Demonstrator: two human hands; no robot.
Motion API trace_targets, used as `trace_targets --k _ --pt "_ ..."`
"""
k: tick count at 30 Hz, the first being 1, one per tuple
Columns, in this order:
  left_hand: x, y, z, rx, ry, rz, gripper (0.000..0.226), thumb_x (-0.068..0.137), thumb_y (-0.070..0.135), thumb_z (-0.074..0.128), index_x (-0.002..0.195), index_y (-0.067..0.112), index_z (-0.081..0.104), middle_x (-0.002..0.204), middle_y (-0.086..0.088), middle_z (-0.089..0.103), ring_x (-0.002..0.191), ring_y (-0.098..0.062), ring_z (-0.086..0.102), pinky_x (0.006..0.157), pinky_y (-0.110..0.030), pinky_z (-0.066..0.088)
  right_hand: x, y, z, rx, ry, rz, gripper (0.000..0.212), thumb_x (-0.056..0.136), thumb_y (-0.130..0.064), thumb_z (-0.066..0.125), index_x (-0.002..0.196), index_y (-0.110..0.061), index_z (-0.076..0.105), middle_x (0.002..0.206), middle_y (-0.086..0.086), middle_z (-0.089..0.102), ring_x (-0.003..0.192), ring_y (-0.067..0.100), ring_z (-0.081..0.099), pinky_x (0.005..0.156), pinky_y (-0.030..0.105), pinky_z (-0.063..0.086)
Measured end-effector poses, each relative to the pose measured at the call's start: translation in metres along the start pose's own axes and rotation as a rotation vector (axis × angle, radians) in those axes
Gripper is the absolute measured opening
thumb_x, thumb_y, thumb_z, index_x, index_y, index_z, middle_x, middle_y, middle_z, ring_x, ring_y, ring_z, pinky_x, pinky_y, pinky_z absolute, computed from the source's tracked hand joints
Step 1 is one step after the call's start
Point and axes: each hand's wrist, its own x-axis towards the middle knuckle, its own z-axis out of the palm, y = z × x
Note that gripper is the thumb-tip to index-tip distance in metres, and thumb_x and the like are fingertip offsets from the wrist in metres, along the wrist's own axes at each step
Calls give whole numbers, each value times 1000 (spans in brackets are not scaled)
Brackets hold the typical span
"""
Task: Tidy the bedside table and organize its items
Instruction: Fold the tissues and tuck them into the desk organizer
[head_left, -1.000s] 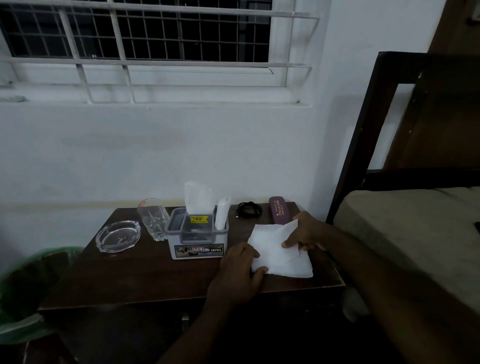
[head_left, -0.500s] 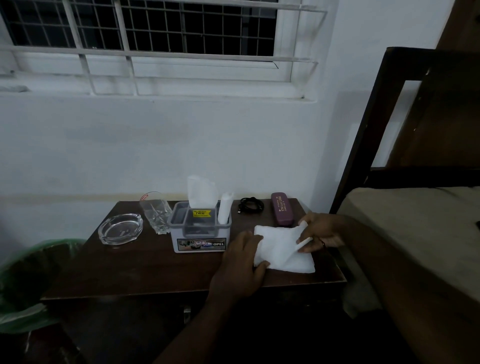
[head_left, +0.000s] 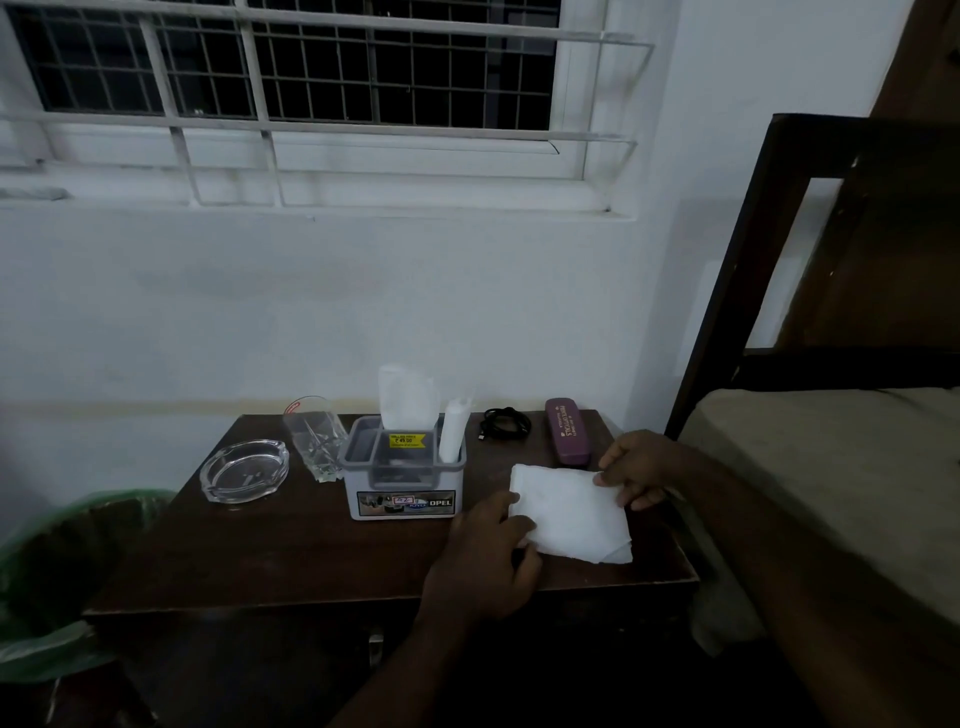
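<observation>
Dim light here, and the dark wooden surface (head_left: 291, 551) sits under a barred window, with a bed (head_left: 831, 467) close on its right and a green-lined bin (head_left: 62, 561) low on its left. Along the back row, from the left: one glass ashtray (head_left: 244, 471), one drinking glass (head_left: 315, 438) just beside it, then one grey organizer box (head_left: 405, 475) with a tissue (head_left: 406, 397) standing up out of it and a white roll (head_left: 453, 428) upright in its right slot. Past that, one coiled black cable (head_left: 505, 423) and one maroon spectacle case (head_left: 567, 432), lying apart from each other near the wall. Nothing stands between the hands and the paper; the box is just to its left, the case just behind it. One white folded napkin (head_left: 569, 512) lies flat at the front right of the surface. The left hand (head_left: 485, 558) presses down on its near left edge, fingers curled together over the paper, pinning it. The right hand (head_left: 636, 467) is at the far right corner, fingertips pinched on that corner. A loose lower layer peeks out at the napkin's near right corner. Two hands, one napkin between them, both touching it.
</observation>
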Motion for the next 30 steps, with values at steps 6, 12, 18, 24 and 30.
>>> trace_targets --k 6,12,18,24,30 --pt "0 -1 0 26 -28 -11 50 85 51 43 119 22 66 141 -3 50 129 -15 46 105 -25 24 1 0 3 -59 -10 -25 26 78 -17 80 99 -11 65 84 9 67 59 14 61 47 22 48" --pt "-1 0 0 21 -24 -13 51 85 53 43 118 22 67 138 -3 52 129 -16 47 108 -27 25 11 8 1 -3 106 -288 26 74 -14 83 97 -12 70 93 6 72 74 15 64 60 23 49" --pt "0 -2 3 38 -31 7 51 87 53 43 131 31 58 143 -2 49 134 -15 43 109 -36 29 20 13 7 -281 190 -195 40 90 -38 64 94 1 71 93 13 68 75 14 57 64 22 44" --pt "2 2 -1 103 -89 49 46 90 51 39 128 35 60 141 6 51 134 -13 37 105 -37 27 13 5 12 -292 60 -61 58 78 -66 63 87 -8 64 83 5 61 77 18 60 57 24 47" --pt "2 2 1 140 -74 63 43 90 50 40 125 35 60 133 9 56 127 -12 41 100 -35 31 8 -7 22 -109 -19 -157 43 74 -35 82 105 -15 61 110 5 62 100 20 60 81 32 52"
